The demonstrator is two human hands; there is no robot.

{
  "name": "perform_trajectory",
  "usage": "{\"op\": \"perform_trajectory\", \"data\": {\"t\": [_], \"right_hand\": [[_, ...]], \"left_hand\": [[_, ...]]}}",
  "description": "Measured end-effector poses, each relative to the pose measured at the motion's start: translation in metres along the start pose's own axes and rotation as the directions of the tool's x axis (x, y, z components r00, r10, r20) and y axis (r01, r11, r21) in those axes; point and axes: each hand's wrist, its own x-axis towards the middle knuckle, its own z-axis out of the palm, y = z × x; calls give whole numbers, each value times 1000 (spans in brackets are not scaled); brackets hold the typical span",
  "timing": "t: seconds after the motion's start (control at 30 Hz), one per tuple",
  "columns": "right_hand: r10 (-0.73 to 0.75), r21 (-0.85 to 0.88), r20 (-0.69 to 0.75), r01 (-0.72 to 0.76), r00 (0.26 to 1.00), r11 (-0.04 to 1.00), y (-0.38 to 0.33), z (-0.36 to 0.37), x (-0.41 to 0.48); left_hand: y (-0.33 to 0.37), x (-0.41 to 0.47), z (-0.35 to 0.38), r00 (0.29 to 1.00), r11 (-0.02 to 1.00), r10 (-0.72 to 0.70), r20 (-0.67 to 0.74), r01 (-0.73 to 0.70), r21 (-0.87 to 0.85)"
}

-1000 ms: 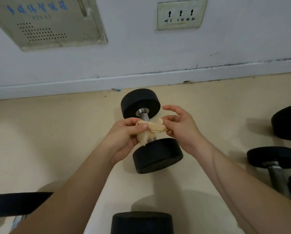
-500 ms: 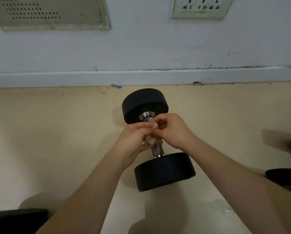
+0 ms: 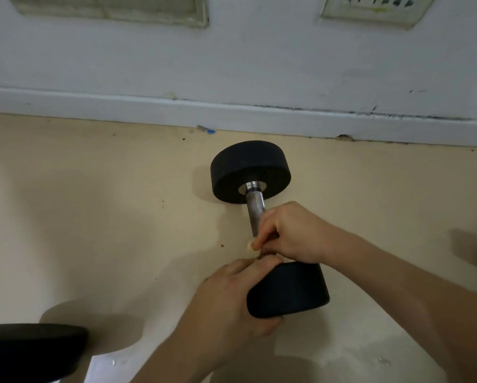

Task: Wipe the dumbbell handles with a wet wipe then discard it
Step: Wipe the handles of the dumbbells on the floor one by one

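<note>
Wiping the near end of the handle point(image 3: 255, 210) here, by the look of it: the right hand point(image 3: 292, 233) is pinched shut on the wipe point(image 3: 251, 247), which is bunched so small that only a pale scrap pokes out beside the fingertips, right where the bar runs into the near weight. The left hand point(image 3: 231, 297) is cupped against that near weight, fingers curled around its left side, so I'd guess it's there to stop the dumbbell point(image 3: 270, 230) rolling while the other hand rubs. Makes sense, since round heads on a smooth floor point(image 3: 93, 217) would roll off otherwise. The far stretch of knurled bar is bare and shiny up to the far weight. The dumbbell lies on the floor pointing away toward the wall point(image 3: 259, 64), close to the baseboard point(image 3: 287, 117). The floor is beige with a few dark specks and what look like wet spots near the bottom edge. Another weight point(image 3: 30, 352) sits at lower left, something dark and blurry at the right edge, and a socket plate point(image 3: 370, 6) is up on the wall. No bin in sight.
</note>
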Motion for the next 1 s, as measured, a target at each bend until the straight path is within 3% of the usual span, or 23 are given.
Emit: {"op": "perform_trajectory", "data": {"t": [0.07, 0.13, 0.2, 0.3, 0.33, 0.47, 0.57, 0.63, 0.67, 0.77, 0.83, 0.97, 1.0], "right_hand": [[-45, -120, -166, 25, 985, 992, -3, -1, 22], [-5, -93, -358, -31, 934, 995, -4, -3, 41], [16, -48, -325, -33, 946, 998, -3, 3, 40], [6, 74, -81, 0, 997, 997, -7, 14, 13], [-11, 104, -94, 20, 996, 994, -11, 17, 13], [82, 197, -430, 5, 899, 980, -18, 20, 52], [87, 294, -321, 12, 943, 956, -20, 35, 37], [72, 401, -127, -16, 989, 916, -23, 42, 21], [60, 385, -127, -7, 990, 923, -26, 41, 26], [105, 329, -354, 19, 929, 944, -30, 34, 67], [136, 373, -397, 24, 908, 928, -35, 39, 73], [62, 527, -121, 11, 991, 850, -50, 63, 35], [57, 512, -154, 31, 986, 858, -53, 63, 43]], "left_hand": [[-6, -6, -1, 1000, 1000, -16, -14, 15, -16], [-11, -14, -2, 997, 1000, -7, -75, 9, 27], [-18, -21, -4, 995, 998, -29, -96, 34, 60], [-26, -31, -13, 993, 995, -93, -76, 95, 21], [-29, -35, -17, 992, 995, -94, -81, 96, 25], [-21, -46, -27, 988, 991, -131, -86, 133, 22], [-25, -55, -19, 976, 991, -60, -208, 83, 106], [-31, -63, -18, 943, 990, -144, -299, 140, -34], [-33, -66, -18, 927, 979, -185, -326, 144, -144], [-33, -74, -19, 888, 883, -319, -330, 153, -443], [-37, -77, -21, 855, 824, -398, -334, 173, -539], [-48, -81, -28, 786, 746, -524, -330, 236, -622], [-49, -80, -29, 779, 749, -534, -328, 255, -611]]}}
